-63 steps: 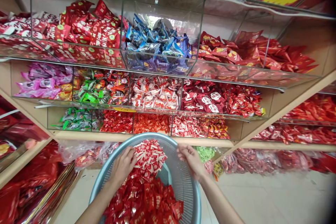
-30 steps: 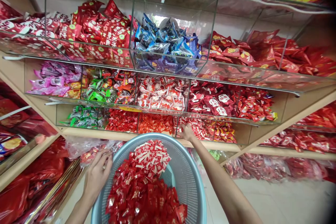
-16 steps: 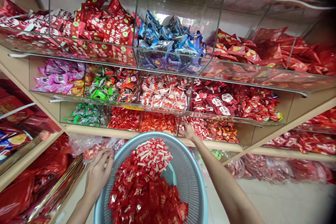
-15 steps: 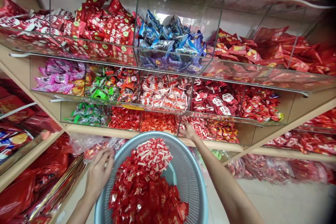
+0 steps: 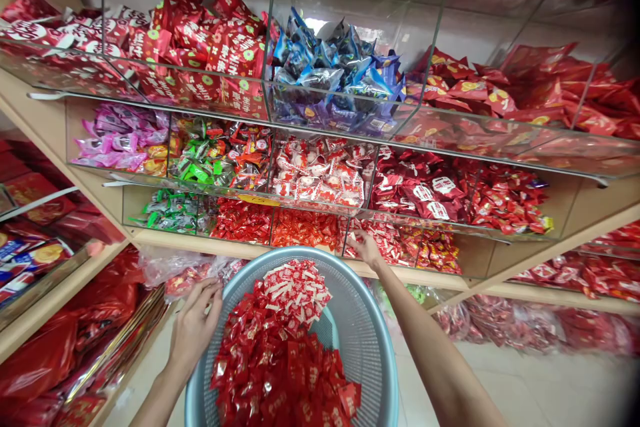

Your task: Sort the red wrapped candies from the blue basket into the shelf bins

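Note:
A blue-grey plastic basket [image 5: 377, 320] is in front of me. Wrapped red candies [image 5: 285, 373] fill much of it, with a heap of smaller red-and-white candies [image 5: 299, 293] at the far side. Close by the basket's left rim is my left hand [image 5: 196, 323], its fingers loosely bent and apart with nothing seen between them. My right hand [image 5: 367, 249] reaches to the lowest shelf row, at a clear bin of red-and-white wrapped candies [image 5: 393, 243]. Its fingers are curled; whatever they hold is too small or hidden to make out.
Clear bin walls [image 5: 270, 107] divide the shelves of packaged sweets. Above are blue packets [image 5: 325, 77] and red packets [image 5: 225, 47]. The wooden shelf edge [image 5: 185, 243] runs just beyond the basket. Plastic bags [image 5: 170, 273] lie below it, and red packaging [image 5: 50, 347] stands at left.
The view has shifted slightly, so the shelves appear a little further right. Both hands keep nearly the same places, the left by the rim and the right at the candy bin.

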### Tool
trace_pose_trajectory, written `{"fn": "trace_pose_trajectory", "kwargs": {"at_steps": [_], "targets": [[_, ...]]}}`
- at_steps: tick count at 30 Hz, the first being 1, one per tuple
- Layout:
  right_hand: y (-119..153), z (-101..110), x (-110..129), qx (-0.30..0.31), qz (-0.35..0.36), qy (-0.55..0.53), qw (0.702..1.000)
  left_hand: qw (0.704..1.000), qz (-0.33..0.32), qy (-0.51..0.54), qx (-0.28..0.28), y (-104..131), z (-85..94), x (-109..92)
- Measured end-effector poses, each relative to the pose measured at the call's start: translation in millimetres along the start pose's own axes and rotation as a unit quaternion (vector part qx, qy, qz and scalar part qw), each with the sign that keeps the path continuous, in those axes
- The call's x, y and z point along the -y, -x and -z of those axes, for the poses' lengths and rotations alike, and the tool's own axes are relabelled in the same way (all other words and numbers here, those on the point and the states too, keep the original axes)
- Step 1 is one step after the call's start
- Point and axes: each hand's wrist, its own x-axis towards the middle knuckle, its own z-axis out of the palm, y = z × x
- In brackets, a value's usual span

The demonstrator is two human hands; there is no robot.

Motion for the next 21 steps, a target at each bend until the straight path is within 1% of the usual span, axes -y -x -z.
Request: {"fn": "trace_pose_trajectory", "kwargs": {"at_steps": [4, 9, 13, 15, 18, 21], "targets": [[1.4, 4.4, 0.2, -0.017, -0.034, -0.078, 0.996, 1.0, 0.002, -0.008, 0.004, 0.8, 0.0, 2.0], [-1.8, 13.2, -2.5, -0.077, -0.075, -0.137, 0.985, 1.0, -0.006, -0.008, 0.006, 2.1, -1.0, 4.1], [-4.2, 17.0, -4.1, -0.109, -0.116, -0.166, 0.973, 1.0, -0.011, -0.01, 0.007, 1.9, -2.7, 4.5], [-5.4, 18.1, -4.0, -0.136, -0.14, -0.214, 0.957, 1.0, -0.014, -0.013, 0.006, 1.2, -3.2, 5.0], [-7.9, 21.6, -2.4, -0.176, -0.172, -0.309, 0.919, 1.0, -0.02, -0.022, 0.01, 0.5, -3.4, 5.9], [-11.1, 29.4, 1.0, -0.191, -0.2, -0.382, 0.882, 0.999, -0.022, -0.024, 0.014, 0.4, -3.6, 6.3]]}}
